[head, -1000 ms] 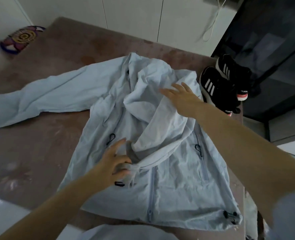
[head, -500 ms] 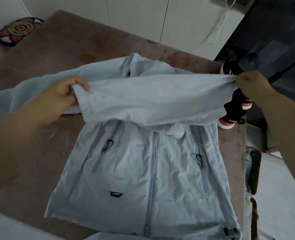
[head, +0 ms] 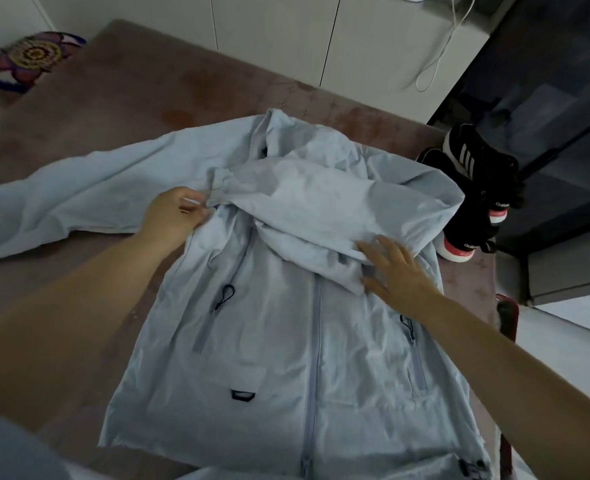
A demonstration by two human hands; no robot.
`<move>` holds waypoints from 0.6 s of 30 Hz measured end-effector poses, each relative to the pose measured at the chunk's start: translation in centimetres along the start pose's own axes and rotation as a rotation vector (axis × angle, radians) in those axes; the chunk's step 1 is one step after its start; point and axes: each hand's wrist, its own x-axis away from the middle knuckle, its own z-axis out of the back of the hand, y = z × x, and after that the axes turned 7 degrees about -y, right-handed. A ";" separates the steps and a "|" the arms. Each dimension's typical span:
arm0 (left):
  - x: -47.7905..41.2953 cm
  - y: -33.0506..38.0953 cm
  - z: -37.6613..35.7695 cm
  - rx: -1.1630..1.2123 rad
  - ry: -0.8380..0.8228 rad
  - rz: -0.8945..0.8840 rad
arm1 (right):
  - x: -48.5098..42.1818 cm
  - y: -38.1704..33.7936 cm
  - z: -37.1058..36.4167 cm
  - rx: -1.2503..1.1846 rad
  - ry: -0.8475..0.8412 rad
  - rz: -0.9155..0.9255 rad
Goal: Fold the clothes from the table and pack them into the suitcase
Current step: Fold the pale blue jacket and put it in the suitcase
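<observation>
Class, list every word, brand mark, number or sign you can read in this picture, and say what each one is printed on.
"adidas" – white, on the heel of the farther black sneaker.
"adidas" – white, on the heel of the nearer black sneaker.
Jacket: no readable text; its small black tag appears blank.

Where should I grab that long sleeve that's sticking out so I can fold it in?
Probably best at the cuff end of the outstretched sleeve, coming from the left with the left hand. It lies flat and straight across the table, so lifting its far end should swing it over the jacket.
</observation>
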 end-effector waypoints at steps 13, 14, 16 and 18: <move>0.9 -10.5 8.0 0.065 0.721 0.643 | -0.7 -6.8 -2.0 -0.028 -0.061 0.040; 0.8 -11.2 8.5 -0.062 0.635 0.596 | -0.6 -7.3 -1.8 -0.035 -0.049 0.025; 0.6 -12.1 9.4 -0.451 0.357 0.460 | -0.2 -8.2 -1.5 -0.056 -0.012 0.014; 0.4 -12.4 10.2 -0.618 0.231 0.297 | 0.2 -8.8 -1.5 -0.057 -0.008 0.015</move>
